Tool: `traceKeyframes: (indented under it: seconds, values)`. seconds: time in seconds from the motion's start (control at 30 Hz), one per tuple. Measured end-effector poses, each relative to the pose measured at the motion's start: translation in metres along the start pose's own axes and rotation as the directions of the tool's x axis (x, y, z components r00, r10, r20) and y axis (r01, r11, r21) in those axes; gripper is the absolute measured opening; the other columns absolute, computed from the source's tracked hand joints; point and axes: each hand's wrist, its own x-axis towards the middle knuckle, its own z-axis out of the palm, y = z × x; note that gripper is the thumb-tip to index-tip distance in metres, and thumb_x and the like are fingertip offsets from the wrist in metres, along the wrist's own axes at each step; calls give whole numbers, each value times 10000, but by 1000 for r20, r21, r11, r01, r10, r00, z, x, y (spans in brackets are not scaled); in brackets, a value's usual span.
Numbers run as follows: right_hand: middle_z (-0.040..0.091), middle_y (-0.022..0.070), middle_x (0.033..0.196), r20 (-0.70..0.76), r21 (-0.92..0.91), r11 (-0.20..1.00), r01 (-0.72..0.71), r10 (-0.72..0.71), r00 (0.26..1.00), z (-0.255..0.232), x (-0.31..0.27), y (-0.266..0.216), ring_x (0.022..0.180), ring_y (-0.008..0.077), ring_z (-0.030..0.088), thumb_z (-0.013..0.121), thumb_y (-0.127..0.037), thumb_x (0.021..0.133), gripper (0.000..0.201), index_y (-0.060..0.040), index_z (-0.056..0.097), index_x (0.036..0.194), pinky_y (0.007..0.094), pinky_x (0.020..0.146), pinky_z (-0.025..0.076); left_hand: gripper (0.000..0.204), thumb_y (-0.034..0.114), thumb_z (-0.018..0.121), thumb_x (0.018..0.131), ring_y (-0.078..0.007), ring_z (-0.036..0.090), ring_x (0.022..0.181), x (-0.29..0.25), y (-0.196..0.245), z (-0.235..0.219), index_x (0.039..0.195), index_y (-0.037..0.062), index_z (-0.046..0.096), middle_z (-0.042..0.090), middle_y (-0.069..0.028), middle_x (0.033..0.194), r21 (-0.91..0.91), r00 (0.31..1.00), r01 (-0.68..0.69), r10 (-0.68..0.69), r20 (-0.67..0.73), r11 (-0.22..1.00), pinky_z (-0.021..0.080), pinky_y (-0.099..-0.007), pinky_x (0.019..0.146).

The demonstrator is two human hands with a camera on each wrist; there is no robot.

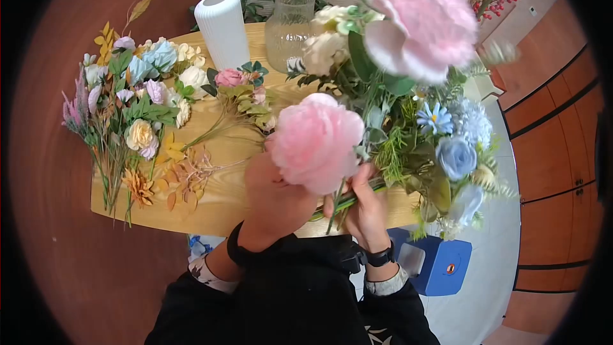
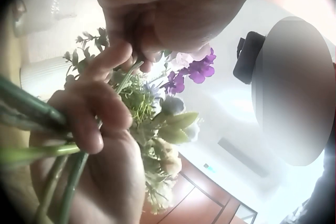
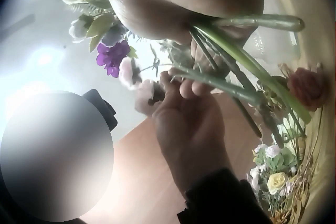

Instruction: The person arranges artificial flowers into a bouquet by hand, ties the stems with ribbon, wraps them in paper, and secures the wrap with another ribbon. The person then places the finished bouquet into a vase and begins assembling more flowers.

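My left hand (image 1: 274,198) is partly hidden behind a pink peony (image 1: 316,144). In the left wrist view, the left hand (image 2: 173,14) pinches a thin green stem (image 2: 127,79) by its cut end. The right hand (image 1: 371,214) grips a bundle of green stems (image 1: 348,201); its fingers curl round them in the left wrist view. Above and right of that hand spreads the bouquet, with a large pale pink bloom (image 1: 421,22), a blue rose (image 1: 456,158) and a blue daisy (image 1: 435,118). In the right wrist view the left hand (image 3: 191,129) is beside the stems (image 3: 239,69).
A white ribbed vase (image 1: 223,32) and a clear glass vase (image 1: 287,41) stand at the table's back. Loose flowers (image 1: 137,96) lie on the left, with a dusty pink rose stem (image 1: 231,77) beside them. A blue box (image 1: 447,268) is below the table at right.
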Motion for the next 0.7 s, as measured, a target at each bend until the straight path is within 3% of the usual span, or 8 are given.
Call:
traceKeyframes:
  seconds: [0.1, 0.23, 0.3, 0.33, 0.4, 0.43, 0.5, 0.7]
  values:
    - [597, 192, 896, -49, 12, 998, -62, 63, 997, -5, -3, 2, 673, 248, 623, 426, -318, 923, 402, 56, 437, 1070, 334, 608, 523, 198, 15, 567, 794, -196, 584, 680, 1, 9, 5, 990, -8, 546, 582, -85, 780, -354, 971, 173, -219, -95, 919, 465, -294, 650]
    - [581, 213, 942, -66, 50, 994, -92, 95, 993, -2, 0, 4, 707, 258, 629, 429, -283, 925, 379, 66, 431, 1075, 366, 671, 534, 170, 19, 525, 830, -209, 556, 658, 7, 2, -7, 994, -2, 485, 537, -85, 737, -269, 973, 230, -224, 54, 935, 452, -300, 649]
    - [577, 216, 943, -73, 31, 995, -90, 92, 993, 6, -1, -1, 711, 259, 629, 426, -285, 926, 386, 68, 423, 1083, 366, 666, 533, 103, 14, 522, 859, -156, 598, 731, 8, -14, -5, 938, -47, 548, 613, -111, 838, -664, 969, 247, -199, 149, 705, 492, -270, 585]
    - [573, 220, 943, -85, 12, 996, -92, 93, 992, 10, 0, -3, 714, 260, 629, 423, -287, 926, 393, 70, 415, 1091, 365, 662, 531, 103, 14, 522, 859, -156, 598, 731, 8, -13, -4, 938, -47, 548, 613, -111, 838, -664, 970, 242, -192, 150, 708, 492, -270, 585]
    - [577, 221, 912, -89, 25, 997, -73, 75, 993, 1, 1, 5, 658, 267, 627, 412, -315, 926, 433, 71, 393, 1121, 355, 597, 524, 120, 79, 537, 877, -139, 587, 742, 4, -10, 0, 923, -32, 545, 600, -90, 791, -828, 890, 419, -347, 294, 373, 482, -260, 598]
    - [581, 190, 829, -23, -27, 994, -106, 106, 994, -3, 1, 3, 627, 272, 618, 386, -364, 924, 469, 34, 370, 1172, 366, 594, 519, 120, 79, 537, 877, -139, 587, 742, 6, -9, 3, 923, -32, 545, 600, -90, 791, -829, 891, 418, -344, 295, 372, 482, -260, 598]
    - [538, 129, 626, -29, -136, 985, -107, 104, 994, 3, -2, 1, 443, 229, 529, 299, -454, 923, 523, -5, 338, 1188, 341, 466, 466, 99, 122, 527, 889, -171, 542, 704, 9, -8, 7, 938, 48, 483, 528, -51, 768, -385, 921, 389, -341, 188, 837, 425, -274, 612]
    - [373, 27, 534, 21, -54, 991, -124, 125, 992, 2, -7, 4, 356, 97, 298, 360, -498, 882, 463, -63, 378, 1038, 239, 365, 268, 139, 137, 536, 887, -136, 554, 728, 5, -29, 19, 956, 21, 505, 549, -36, 792, -654, 864, 496, -402, 303, 571, 436, -251, 635]
